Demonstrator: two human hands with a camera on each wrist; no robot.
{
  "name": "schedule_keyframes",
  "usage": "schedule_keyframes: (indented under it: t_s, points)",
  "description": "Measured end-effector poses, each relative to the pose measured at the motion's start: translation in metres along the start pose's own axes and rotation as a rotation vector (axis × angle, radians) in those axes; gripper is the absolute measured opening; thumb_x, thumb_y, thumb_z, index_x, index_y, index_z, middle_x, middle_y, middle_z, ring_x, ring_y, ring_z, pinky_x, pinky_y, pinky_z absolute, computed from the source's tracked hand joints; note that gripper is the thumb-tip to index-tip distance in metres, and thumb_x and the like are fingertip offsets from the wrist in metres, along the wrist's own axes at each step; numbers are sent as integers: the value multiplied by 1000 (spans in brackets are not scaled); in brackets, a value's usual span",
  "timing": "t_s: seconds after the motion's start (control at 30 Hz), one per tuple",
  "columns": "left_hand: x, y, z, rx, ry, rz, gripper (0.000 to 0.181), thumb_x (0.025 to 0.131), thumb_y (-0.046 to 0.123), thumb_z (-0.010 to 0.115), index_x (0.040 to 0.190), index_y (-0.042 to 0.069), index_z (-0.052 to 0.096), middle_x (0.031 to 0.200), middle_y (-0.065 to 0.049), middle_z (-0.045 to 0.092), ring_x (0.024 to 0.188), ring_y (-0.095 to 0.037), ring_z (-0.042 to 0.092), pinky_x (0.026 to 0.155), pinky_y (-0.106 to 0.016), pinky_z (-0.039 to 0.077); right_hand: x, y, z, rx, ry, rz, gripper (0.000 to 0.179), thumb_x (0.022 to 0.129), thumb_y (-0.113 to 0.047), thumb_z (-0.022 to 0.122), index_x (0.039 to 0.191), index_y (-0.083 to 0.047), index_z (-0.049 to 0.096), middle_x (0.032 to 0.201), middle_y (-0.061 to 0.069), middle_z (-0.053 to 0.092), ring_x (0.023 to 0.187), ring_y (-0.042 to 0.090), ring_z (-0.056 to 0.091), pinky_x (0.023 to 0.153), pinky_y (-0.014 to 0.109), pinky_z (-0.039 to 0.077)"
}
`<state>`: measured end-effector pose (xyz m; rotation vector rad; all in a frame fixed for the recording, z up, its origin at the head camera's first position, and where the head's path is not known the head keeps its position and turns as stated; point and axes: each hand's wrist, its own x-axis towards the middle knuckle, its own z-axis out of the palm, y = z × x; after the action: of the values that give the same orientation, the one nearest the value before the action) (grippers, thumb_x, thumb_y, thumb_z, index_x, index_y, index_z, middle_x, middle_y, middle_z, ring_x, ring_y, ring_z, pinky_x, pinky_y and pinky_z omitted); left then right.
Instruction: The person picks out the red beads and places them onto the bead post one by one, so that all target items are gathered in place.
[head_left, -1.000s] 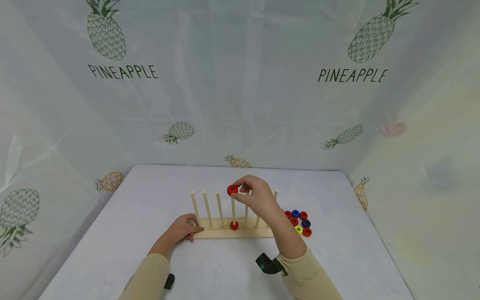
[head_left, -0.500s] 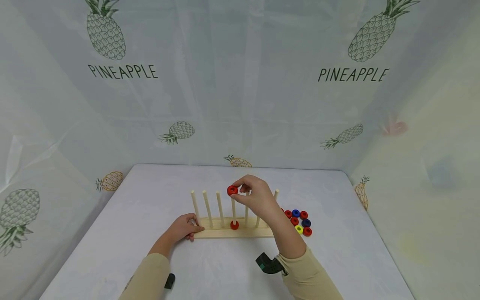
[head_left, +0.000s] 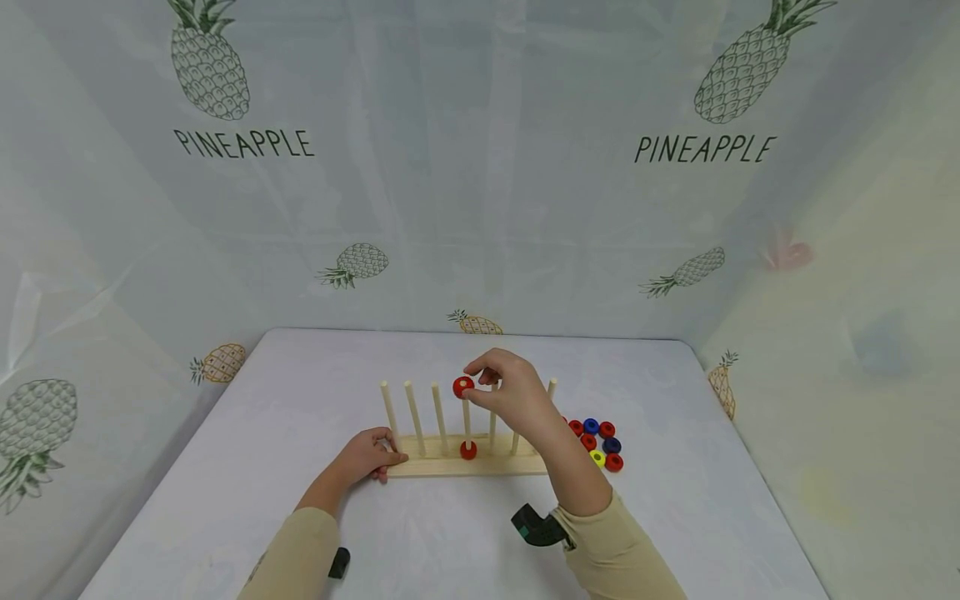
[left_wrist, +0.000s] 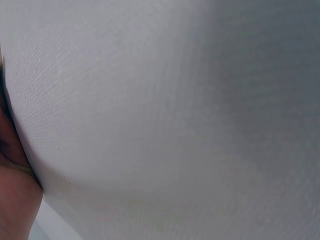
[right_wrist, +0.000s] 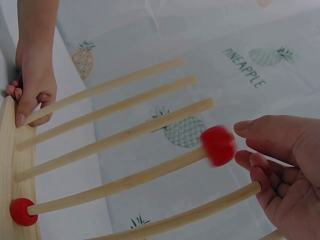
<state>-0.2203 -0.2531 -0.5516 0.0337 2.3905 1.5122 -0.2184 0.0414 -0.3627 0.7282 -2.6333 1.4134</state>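
A long wooden base [head_left: 465,469] with a row of upright wooden pegs lies on the table. My left hand [head_left: 363,454] grips its left end, thumb on top, beside the leftmost peg. One red bead [head_left: 468,452] sits at the bottom of a middle peg. Around the top of that same peg is a second red bead [right_wrist: 218,146], blurred in the right wrist view. My right hand [head_left: 517,400] is right beside this bead, thumb and forefinger parted and a small gap between them and it. The left wrist view holds mostly pale cloth and a bit of hand.
Several loose beads, red, dark blue and yellow, lie grouped to the right of the base, among them a yellow bead [head_left: 597,458]; my right forearm partly covers them. A pineapple-print curtain [head_left: 480,167] hangs behind the white table [head_left: 315,367].
The upper red bead has gone from my right fingertips onto the peg's top and slipped slightly down; the fingers have parted from it. My left hand stays on the base.
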Motion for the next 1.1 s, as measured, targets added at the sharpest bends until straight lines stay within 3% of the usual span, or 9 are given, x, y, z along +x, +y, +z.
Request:
schedule_keyframes:
  t_s: [0.23,0.4,0.53,0.8,0.93,1.1]
  points:
    - [-1,3,2,6,6,17,29,85,23,78,91,4,57,52,-5,56,47,-21,60,46,-27,43,-1,0,0,13,3,17,18,84,-10,78,100,-13,71,90,-4,59,83,15,54,75,33,49]
    - [0,1,2,16,3,20,28,86,23,78,90,4,57,52,-4,57,46,-19,60,46,-26,43,-2,0,-1,28,-2,21,19,84,-10,78,101,-13,71,95,2,62,84,16,54,76,33,49]
    - [0,1,2,15,3,11,28,86,23,77,90,4,57,52,-4,57,45,-18,60,45,-25,43,-3,0,-2,64,10,14,20,84,-10,78,102,-15,71,95,-3,62,85,16,56,76,33,50]
    - [-1,2,2,10,9,-7,27,85,22,78,90,4,58,52,-5,58,45,-17,59,44,-24,41,-8,2,-7,175,93,15,23,84,-8,78,104,-17,71,102,-5,63,92,19,62,83,35,51]
    - [-1,0,1,14,8,1,28,85,23,78,91,4,58,52,-4,58,44,-17,58,45,-24,41,-15,3,-15,177,138,17,23,84,-7,78,104,-15,71,102,-3,63,95,25,62,87,38,50]
    - [0,0,0,11,-5,5,27,86,23,77,91,4,58,52,-4,58,45,-16,58,45,-24,41,-26,6,-26,167,172,30,23,84,-8,78,105,-15,71,102,-3,62,95,23,60,87,38,49]
